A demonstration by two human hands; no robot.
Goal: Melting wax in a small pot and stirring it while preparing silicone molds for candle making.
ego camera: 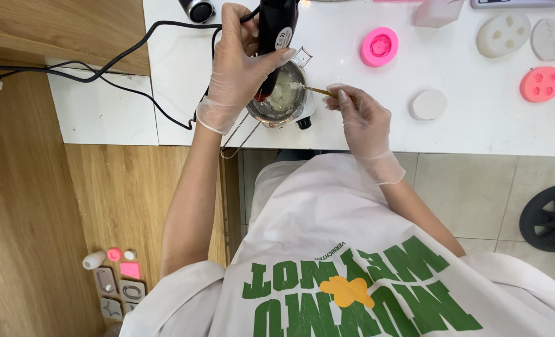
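Two gloved hands work over a white tabletop (465, 134), close to its near edge. The left hand (237, 65) is wrapped around the grip of a black heat gun (276, 28) whose nozzle points down into a small metal pot (282, 100) holding a pale, lumpy mass; the gun's black cable (124, 59) trails off the table's left edge toward a wooden wall. The right hand (358, 112) pinches a thin wooden stick (318, 91) between thumb and fingers, its far end reaching into the pot. A wire handle (240, 140) juts from the pot past the near edge of the table. Farther back on the surface lie a round pink mould (379, 46), two off-white moulds (503, 35) near the far right corner, a smaller pink mould (541, 83) with tiny cavities toward the right edge, and a plain white disc (428, 104) between them and the pot. Below the table the floor is part wood plank on the left, part pale tile on the right, where a black wheel (551, 218) shows at the frame's edge. Down on the wooden floor sits a cluster of small moulds (118, 284) (pink and grey, too small to read their shapes well). The person wears a white shirt with green print.
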